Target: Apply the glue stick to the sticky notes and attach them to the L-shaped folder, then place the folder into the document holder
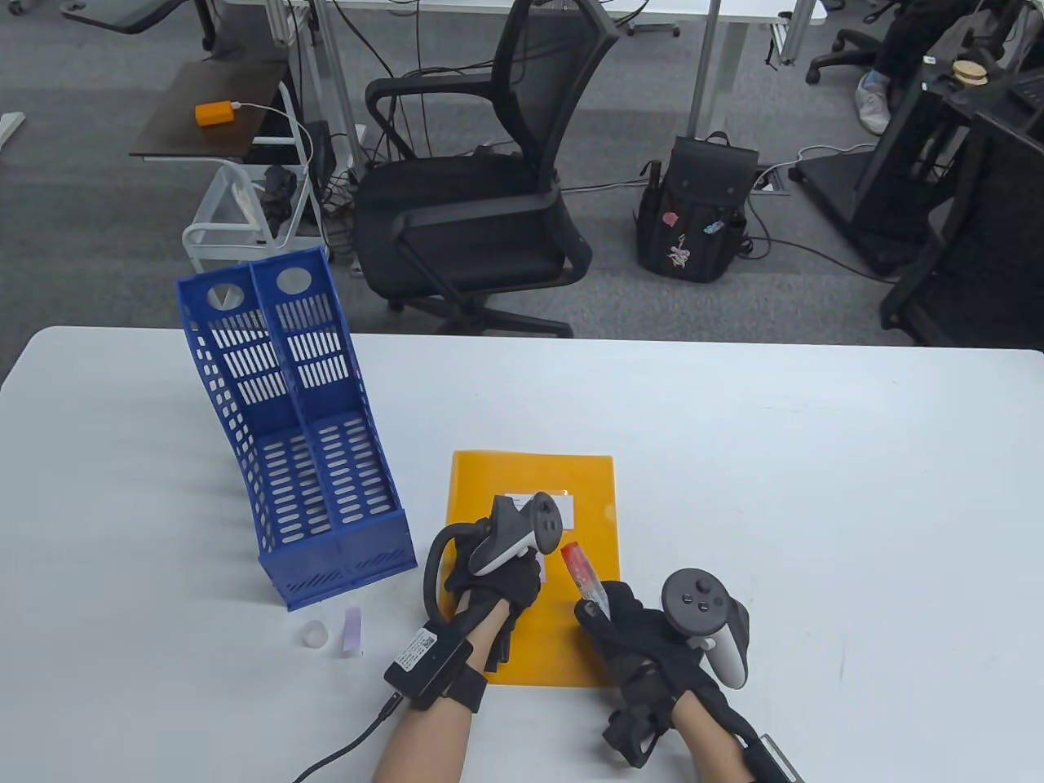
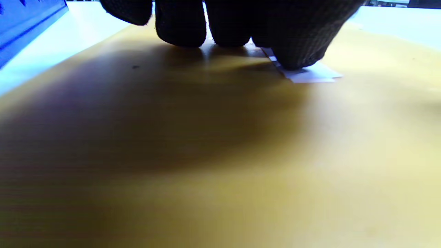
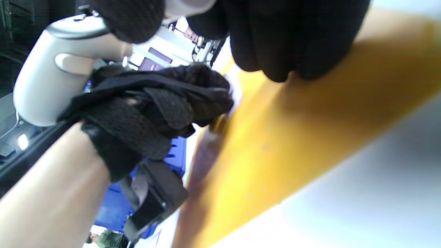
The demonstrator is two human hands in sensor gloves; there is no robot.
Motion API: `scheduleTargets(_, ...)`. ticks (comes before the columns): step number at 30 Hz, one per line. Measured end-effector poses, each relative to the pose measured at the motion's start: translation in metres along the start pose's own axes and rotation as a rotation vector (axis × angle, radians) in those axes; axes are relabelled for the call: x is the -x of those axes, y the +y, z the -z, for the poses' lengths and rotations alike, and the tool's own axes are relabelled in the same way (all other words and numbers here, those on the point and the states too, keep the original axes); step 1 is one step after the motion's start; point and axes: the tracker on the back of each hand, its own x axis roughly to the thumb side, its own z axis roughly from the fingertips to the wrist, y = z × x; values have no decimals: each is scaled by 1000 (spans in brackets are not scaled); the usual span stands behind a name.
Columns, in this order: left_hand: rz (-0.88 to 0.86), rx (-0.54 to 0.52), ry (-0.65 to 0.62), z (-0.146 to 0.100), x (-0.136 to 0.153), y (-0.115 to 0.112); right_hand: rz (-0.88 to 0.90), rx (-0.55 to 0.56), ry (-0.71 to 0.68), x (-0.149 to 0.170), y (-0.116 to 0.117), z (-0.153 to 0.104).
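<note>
The left hand (image 1: pixel 489 583) is lying on the yellow folder (image 1: pixel 571 481), and its fingers (image 2: pixel 179 24) are pressing down flat on a pale sticky note (image 2: pixel 310 74) that peeks out just past the fingertips. The fingers look fairly straight, side by side, not wrapped around anything. The right hand (image 1: pixel 644 636) is sitting just to the right of the left one, over the folder's lower right part, and its fingers are curled tight around the glue stick (image 1: pixel 584 575), with the red end pointing up and away from the palm. I think the step now is sticking the note down. To do it well, the left hand should be rubbing slowly from the middle of the note out to its edges, so no corner is lifting. The right hand should be keeping the glue tip off the folder so nothing gets smeared. A small clear cap (image 1: pixel 315 634) and a purple pad of notes (image 1: pixel 351 630) are lying on the table (image 1: pixel 816 489), off to the left of the left wrist. The blue document holder (image 1: pixel 302 440) is standing farther out, up and left of the left hand, and it looks empty, so the folder is not in it yet.
</note>
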Motion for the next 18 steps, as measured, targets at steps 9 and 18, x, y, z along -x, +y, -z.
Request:
scheduleTargets(9, -57, 63, -6, 6, 7, 0, 5, 2, 3, 0, 0, 0)
scheduleTargets(18, -39, 150, -18, 10, 6, 0, 5, 1, 4, 0, 0, 0)
